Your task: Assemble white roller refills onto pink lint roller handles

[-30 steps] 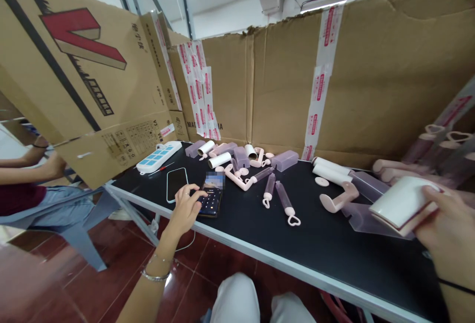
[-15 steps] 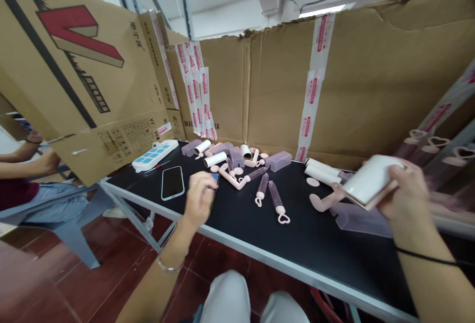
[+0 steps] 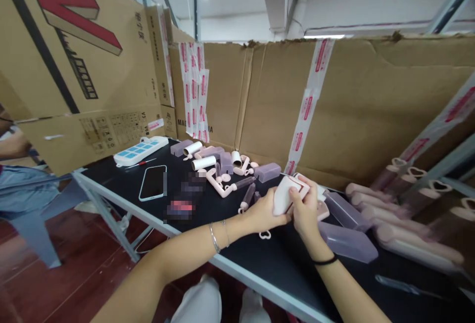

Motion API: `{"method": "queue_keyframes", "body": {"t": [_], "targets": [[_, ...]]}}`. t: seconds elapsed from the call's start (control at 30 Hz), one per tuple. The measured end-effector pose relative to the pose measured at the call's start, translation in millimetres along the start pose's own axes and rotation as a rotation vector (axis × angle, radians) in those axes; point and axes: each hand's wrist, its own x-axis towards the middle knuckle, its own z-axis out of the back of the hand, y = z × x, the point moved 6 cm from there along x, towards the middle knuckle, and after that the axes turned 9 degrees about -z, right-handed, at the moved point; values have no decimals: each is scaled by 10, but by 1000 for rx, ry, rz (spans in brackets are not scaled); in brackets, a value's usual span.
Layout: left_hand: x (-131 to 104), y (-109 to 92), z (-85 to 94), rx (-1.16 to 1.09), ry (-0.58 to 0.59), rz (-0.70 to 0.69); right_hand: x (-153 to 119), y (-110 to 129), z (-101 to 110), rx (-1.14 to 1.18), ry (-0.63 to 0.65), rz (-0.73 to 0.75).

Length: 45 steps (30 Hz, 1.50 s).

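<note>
left hand: off the phone it was tapping a second ago, now brought across to mid-table; fingers curled onto the near end of the white lint roll, thumb side hidden behind it
right hand: swung in from the far right edge of view, where it held the roll aloft alone; now closed round the far side of the roll, fingertips pressed on its top face
white lint roll: pinched between both hands, raised just above the table, tilted with one end towards the cardboard wall; core or handle not readable behind the fingers
change in short: one-handed carry turned into a two-handed grip, both palms meeting in front of the body
meaning, as a judgement: phone business looks finished and work on the roll resumed; likely fitting or peeling, cannot tell which
pink handle with heart end: lying on the table just under the left wrist, apart from the roll
purple translucent cover: flat on the table just right of the right wrist, untouched
smartphone: face up, dark screen, well to the left, no hand near it now
power strip: far left by the cardboard boxes
table: black top, loose pink and purple roller parts scattered towards the back wall
</note>
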Motion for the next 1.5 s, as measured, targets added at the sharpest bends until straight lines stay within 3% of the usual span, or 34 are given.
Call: {"method": "queue_keyframes", "body": {"t": [0.13, 0.23, 0.33, 0.43, 0.53, 0.67, 0.83, 1.07, 1.27, 1.4, 1.5], "targets": [[76, 121, -44, -382, -108, 71, 21, 182, -86, -159, 155, 98], [125, 231, 8, -625, -246, 176, 131, 261, 9, -169, 157, 99], [139, 316, 118, -807, -366, 253, 298, 348, 330, -187, -15, 131], [160, 377, 300, -900, -523, 278, 424, 500, 767, -428, -209, 229], [178, 430, 444, -954, -670, 346, 482, 616, 1134, -775, -240, 233], [187, 425, 490, -992, -707, 407, 477, 659, 1431, -901, -273, 147], [167, 432, 388, -956, -652, 360, 469, 605, 1218, -958, -231, 301], [137, 431, 250, -835, -586, 348, 444, 475, 1004, -894, -148, 248], [177, 498, 515, -922, -753, 341, 496, 297, 1059, -941, -139, 111], [211, 564, 701, -935, -837, 384, 481, 269, 982, -1096, -169, 137], [214, 572, 730, -910, -857, 402, 461, 346, 952, -1125, -224, 165]]}}
